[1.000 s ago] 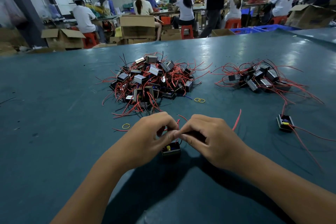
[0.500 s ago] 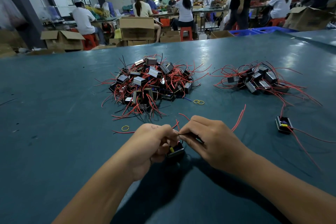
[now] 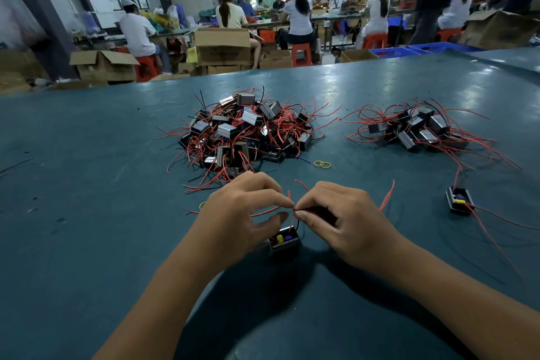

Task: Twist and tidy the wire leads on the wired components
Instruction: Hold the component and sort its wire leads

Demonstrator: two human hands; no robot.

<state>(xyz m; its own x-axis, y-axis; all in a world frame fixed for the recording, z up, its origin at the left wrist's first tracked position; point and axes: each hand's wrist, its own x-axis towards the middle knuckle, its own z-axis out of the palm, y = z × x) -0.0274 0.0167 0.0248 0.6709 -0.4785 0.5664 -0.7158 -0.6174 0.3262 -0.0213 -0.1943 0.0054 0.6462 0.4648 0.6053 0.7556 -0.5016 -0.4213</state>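
Both hands' fingertips meet, pinching: left hand point(image 3: 244, 213); right hand point(image 3: 344, 218).

A teal desk point(image 3: 87, 213) spreads under and around the hand, with two yellow rubber bands point(image 3: 322, 164) lying together on it just beyond the hand and a third yellow band point(image 3: 202, 205) half hidden at the hand's left edge. Far beyond the hand, past the desk's far edge, open cardboard boxes point(image 3: 222, 45) stand on the floor. Seated workers in white caps point(image 3: 137, 31) face away on red stools point(image 3: 301, 53), and blue crates point(image 3: 409, 50) sit to the right.
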